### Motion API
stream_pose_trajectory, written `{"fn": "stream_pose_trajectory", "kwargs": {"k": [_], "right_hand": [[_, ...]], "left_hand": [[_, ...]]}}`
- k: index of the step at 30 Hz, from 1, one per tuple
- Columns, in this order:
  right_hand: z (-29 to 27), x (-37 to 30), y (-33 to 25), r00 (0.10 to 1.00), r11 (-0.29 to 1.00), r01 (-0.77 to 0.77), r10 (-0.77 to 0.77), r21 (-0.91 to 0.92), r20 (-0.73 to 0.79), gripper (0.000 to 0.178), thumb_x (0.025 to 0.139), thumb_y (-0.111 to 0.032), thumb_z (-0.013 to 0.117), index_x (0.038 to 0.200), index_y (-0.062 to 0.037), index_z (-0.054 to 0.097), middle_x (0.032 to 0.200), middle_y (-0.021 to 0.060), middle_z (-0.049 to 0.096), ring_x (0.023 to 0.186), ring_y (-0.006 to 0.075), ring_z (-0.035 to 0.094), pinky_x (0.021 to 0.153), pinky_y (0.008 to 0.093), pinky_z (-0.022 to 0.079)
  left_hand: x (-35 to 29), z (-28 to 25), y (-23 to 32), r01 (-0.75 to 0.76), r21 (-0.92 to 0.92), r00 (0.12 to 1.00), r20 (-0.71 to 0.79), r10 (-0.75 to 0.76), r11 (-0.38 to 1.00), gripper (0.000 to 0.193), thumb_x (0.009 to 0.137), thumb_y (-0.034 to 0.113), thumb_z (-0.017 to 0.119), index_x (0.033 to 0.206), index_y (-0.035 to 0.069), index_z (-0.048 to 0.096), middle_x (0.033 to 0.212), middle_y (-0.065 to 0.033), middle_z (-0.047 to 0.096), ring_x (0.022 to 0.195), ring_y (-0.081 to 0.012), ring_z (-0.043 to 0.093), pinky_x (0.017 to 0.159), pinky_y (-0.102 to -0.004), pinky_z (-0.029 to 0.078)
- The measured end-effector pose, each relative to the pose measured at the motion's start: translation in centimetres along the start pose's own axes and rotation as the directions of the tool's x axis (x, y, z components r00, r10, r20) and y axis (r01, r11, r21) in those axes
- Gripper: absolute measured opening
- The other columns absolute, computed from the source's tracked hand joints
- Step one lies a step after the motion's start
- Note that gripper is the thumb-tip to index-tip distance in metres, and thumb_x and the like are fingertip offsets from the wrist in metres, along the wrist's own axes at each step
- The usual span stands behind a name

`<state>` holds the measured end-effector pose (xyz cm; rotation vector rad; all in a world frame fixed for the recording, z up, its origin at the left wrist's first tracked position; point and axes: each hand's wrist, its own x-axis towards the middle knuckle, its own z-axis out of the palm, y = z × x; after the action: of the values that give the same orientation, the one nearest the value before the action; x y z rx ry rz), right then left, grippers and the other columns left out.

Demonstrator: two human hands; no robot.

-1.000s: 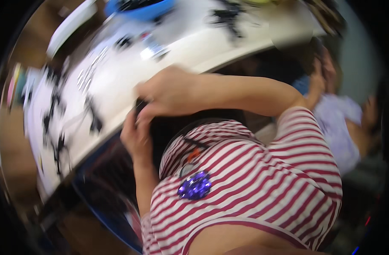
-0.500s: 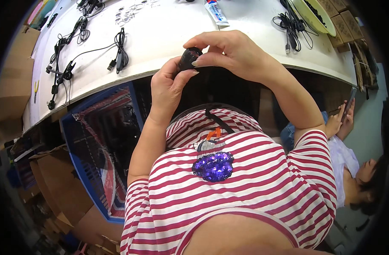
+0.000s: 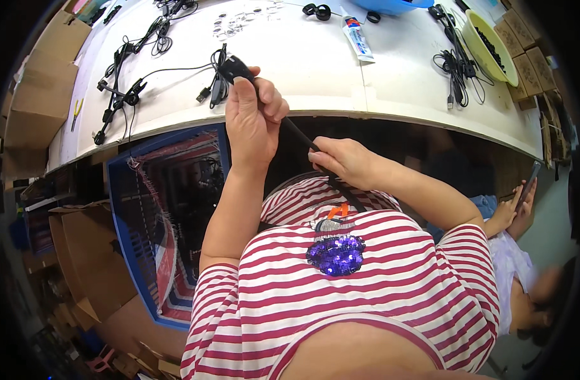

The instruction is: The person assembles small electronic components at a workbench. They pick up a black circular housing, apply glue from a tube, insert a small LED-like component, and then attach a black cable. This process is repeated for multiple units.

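Observation:
Near the table's front edge, my left hand (image 3: 255, 130) is closed around a small black housing (image 3: 235, 67) with a shiny end that sticks out above the fingers. A thick black cord (image 3: 297, 132) stretches from it, down and to the right. Lower and closer to my body, my right hand (image 3: 352, 162) pinches that cord between thumb and fingers. The cord continues past it against my striped shirt. Just behind the housing, a coiled black cable (image 3: 219, 88) with a USB plug lies on the white table (image 3: 302, 76). My left palm hides part of the housing.
More black cables lie at left (image 3: 133, 95) and right (image 3: 456, 69). A white-and-blue tube (image 3: 358, 39), black rings (image 3: 318, 11) and a yellow bowl (image 3: 509, 75) stand farther back. A blue crate (image 3: 126, 218) is below the table's left; a person with a phone (image 3: 528, 183) sits at right.
My hands were together around the dark piece; now they are apart. The left has tilted the housing up, the right has moved down along the cord. The view has shifted slightly.

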<state>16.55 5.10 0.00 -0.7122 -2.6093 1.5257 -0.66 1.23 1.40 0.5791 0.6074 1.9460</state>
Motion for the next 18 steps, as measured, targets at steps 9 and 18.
{"fn": "stream_pose_trajectory", "kwargs": {"k": [9,18], "right_hand": [[-2.5,-3.4,-2.0,0.96,0.979,0.13,-0.085,0.155,-0.266,0.02,0.086,-0.022,0.048,0.087,-0.0022,0.054,0.064,0.0135,0.055,0.06,0.0254,0.057,0.056,0.0333,0.045],[-15.7,-4.3,-7.0,0.663,0.804,0.594,-0.514,-0.036,-0.545,0.022,0.085,-0.017,0.044,0.091,0.0013,0.056,0.06,0.0059,0.058,0.047,0.0132,0.053,0.041,0.027,0.04]], "left_hand": [[0.6,-2.1,0.5,-0.017,0.081,1.0,0.024,0.015,0.997,0.049,0.092,0.044,0.033,0.125,0.007,0.037,0.111,-0.0133,0.049,0.094,-0.0188,0.046,0.085,-0.0325,0.039],[-1.0,-2.2,0.2,0.093,0.207,0.987,0.107,-0.117,0.974,0.051,0.093,0.035,0.039,0.131,0.003,0.029,0.092,-0.0044,0.046,0.073,-0.014,0.043,0.073,-0.0262,0.041]]}}
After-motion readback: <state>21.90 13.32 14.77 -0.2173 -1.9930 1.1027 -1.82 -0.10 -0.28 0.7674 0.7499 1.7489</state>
